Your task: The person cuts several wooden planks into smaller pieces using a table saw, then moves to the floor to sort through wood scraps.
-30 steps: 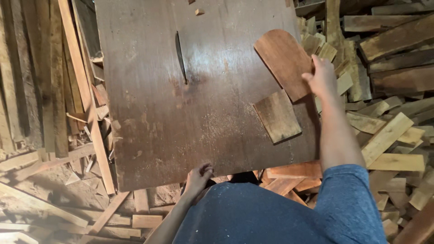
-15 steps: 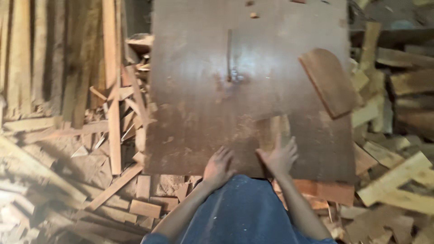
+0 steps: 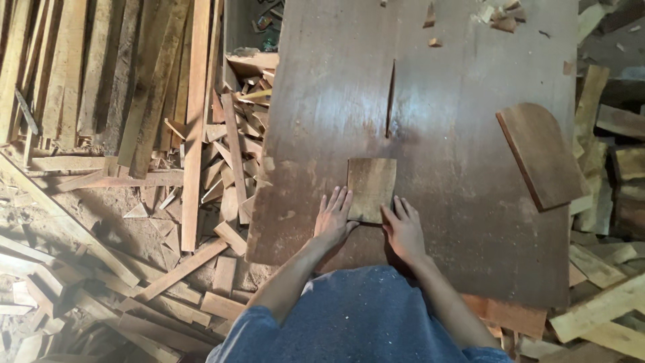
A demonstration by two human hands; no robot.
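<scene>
My left hand point(image 3: 334, 217) lies flat on the table point(image 3: 457, 222), fingers spread, its fingertips against the left near corner of a small block point(image 3: 371, 189); it clamps nothing, it only presses. My right hand point(image 3: 404, 229) is likewise open and flat, its fingers touching the block's near right corner. The block lies flat near the table's near edge, about midway between the left and right edges, and straight in line with the saw slot point(image 3: 390, 99) beyond it. With a hand at each near corner I can keep the piece square and steady, palms down and behind it, well short of the slot. A larger board point(image 3: 541, 156) with one rounded end lies at the table's right edge, tilted and partly overhanging, out of the way of my hands. A few chips point(image 3: 498, 16) sit at the far edge. Offcuts point(image 3: 222, 154) and long planks point(image 3: 101, 74) are heaped on the floor to the left.
</scene>
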